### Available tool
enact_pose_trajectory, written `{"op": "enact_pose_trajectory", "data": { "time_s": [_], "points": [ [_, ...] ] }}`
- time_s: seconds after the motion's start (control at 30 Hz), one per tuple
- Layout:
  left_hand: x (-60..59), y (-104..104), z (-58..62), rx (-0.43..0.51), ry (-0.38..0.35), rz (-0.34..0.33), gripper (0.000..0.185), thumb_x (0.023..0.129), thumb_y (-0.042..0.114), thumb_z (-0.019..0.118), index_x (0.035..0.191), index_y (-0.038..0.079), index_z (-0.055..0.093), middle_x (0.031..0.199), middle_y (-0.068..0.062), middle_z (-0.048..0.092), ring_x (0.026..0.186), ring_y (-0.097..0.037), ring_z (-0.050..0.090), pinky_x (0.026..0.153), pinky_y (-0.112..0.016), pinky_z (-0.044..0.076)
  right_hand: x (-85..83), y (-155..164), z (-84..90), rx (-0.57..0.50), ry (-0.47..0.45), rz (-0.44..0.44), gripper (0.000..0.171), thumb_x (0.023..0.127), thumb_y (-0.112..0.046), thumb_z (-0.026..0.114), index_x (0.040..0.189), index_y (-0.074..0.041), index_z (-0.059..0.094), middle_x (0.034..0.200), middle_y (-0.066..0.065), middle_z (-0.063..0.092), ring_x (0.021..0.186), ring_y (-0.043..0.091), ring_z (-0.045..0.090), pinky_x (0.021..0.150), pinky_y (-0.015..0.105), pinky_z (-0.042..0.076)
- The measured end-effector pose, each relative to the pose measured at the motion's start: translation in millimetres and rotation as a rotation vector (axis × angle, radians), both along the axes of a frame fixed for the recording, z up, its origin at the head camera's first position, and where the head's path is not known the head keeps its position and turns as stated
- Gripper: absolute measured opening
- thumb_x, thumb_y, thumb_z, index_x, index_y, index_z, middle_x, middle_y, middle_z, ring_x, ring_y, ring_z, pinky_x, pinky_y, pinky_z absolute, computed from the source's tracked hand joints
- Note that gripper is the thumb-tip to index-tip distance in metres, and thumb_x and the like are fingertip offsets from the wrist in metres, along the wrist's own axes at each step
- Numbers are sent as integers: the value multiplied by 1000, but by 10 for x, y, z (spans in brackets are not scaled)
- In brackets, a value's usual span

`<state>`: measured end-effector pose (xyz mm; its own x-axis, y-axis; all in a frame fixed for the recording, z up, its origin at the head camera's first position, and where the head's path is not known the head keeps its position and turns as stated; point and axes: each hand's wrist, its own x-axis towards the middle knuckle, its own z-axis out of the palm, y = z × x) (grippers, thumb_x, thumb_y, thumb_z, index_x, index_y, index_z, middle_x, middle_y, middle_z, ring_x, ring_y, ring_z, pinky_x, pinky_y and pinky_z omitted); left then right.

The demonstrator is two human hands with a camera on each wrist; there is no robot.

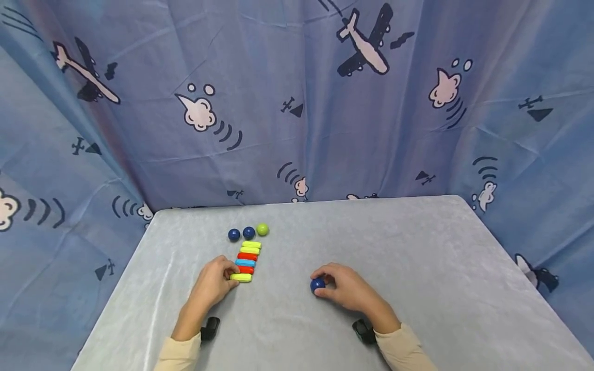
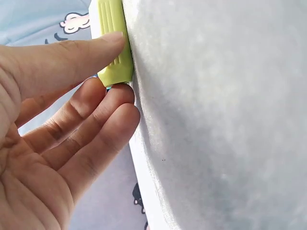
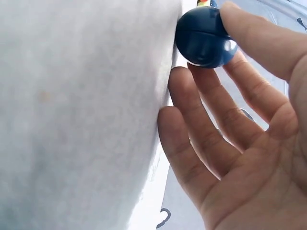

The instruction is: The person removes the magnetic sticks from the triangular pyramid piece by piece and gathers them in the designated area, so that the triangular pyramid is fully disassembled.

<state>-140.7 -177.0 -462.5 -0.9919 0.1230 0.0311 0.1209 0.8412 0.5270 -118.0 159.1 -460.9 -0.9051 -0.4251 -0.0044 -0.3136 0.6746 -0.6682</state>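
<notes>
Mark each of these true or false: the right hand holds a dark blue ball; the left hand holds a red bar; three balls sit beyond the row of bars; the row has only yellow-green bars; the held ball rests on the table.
1. The right hand holds a dark blue ball. True.
2. The left hand holds a red bar. False: it pinches the nearest yellow-green bar.
3. Three balls sit beyond the row of bars. True: two dark blue balls and a green ball.
4. The row has only yellow-green bars. False: it also holds red bars and a light blue bar.
5. The held ball rests on the table. True.
</notes>
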Motion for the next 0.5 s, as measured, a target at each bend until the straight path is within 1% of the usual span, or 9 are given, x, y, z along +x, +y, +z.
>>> {"op": "enact_pose_trajectory", "data": {
  "time_s": [0.27,0.4,0.5],
  "points": [
    [27,-47,-6,-6,2,4,17,73,4,86,86,10,77,80,2,60,72,-11,53,64,-24,44,9,-45,-13,20,0,25,28,87,-28,77,113,-20,70,106,-10,67,94,12,62,84,31,52],
    [16,-42,-1,9,23,-7,17,73,3,86,86,10,76,80,1,61,72,-11,54,64,-25,46,2,-38,-9,36,19,31,28,88,-30,76,114,-20,69,105,-10,67,94,11,61,84,32,52],
    [19,-41,-6,16,19,-13,18,73,2,86,85,10,76,80,1,61,72,-11,55,65,-24,47,12,-23,-3,42,10,38,29,88,-30,76,114,-20,69,105,-10,66,94,11,61,84,33,52]
  ]
}}
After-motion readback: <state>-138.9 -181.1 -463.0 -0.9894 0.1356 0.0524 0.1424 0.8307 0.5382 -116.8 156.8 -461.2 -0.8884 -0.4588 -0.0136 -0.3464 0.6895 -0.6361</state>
